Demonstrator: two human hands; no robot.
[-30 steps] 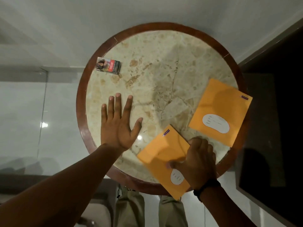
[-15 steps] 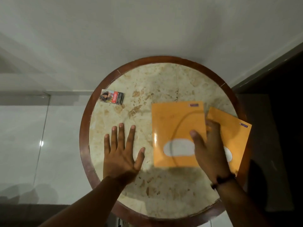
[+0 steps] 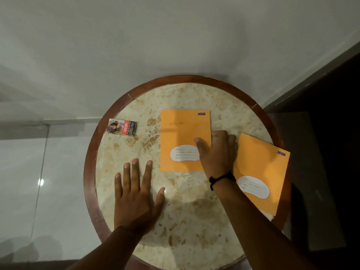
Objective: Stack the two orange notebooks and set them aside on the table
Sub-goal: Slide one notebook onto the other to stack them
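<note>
Two orange notebooks with white label patches lie on a round marble table (image 3: 136, 106). One notebook (image 3: 183, 133) lies flat near the table's middle, square to me. My right hand (image 3: 216, 154) grips its right edge, thumb on the cover and fingers curled past the edge. The second notebook (image 3: 261, 168) lies tilted at the table's right rim, partly hidden by my right forearm. The two notebooks lie side by side, apart. My left hand (image 3: 136, 193) rests flat on the marble, fingers spread, left of the first notebook.
A small printed cardboard pack (image 3: 121, 127) lies near the table's left rim. The table has a raised brown wooden rim (image 3: 89, 162). A dark cabinet or panel (image 3: 331, 133) stands close on the right. Glossy white floor tiles surround the table.
My right hand carried the near notebook from the front edge up to the table's middle and laid it flat, left of the second one. My left hand stayed flat on the marble.
</note>
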